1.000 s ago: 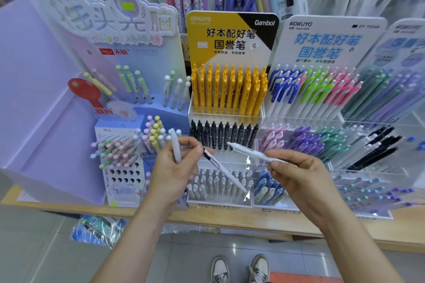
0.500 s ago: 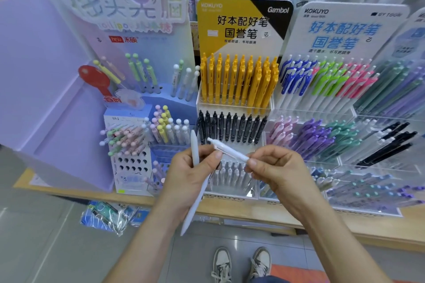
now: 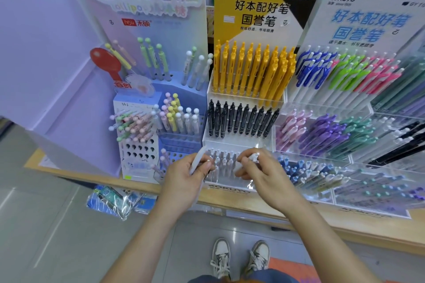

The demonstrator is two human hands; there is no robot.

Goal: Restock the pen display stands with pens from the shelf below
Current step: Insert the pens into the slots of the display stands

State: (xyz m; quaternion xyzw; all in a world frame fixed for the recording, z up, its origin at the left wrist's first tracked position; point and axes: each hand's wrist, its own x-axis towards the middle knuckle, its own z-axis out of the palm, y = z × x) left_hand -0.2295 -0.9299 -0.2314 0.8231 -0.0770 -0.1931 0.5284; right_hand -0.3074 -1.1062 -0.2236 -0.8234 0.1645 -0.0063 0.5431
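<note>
Mid-restock: gripping a slim white plastic pen (image 3: 197,163) in the left hand (image 3: 186,181), pinching a second white pen (image 3: 254,157) in the right hand (image 3: 262,174), at 6 o'clock of the clear acrylic stand (image 3: 230,190). Next, probably: seating it upright in a free front-row slot.

Curled hands (image 3: 184,181) (image 3: 264,174) mostly hide the blurred white pens (image 3: 197,159).

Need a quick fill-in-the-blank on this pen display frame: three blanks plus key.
1. The pens in the row directly below the yellow pens are ____.
2. The pen in the left hand is ____.
3. The blue-clipped pens stand to the ____ of the yellow pens.
Missing words: black; white; right.
</note>
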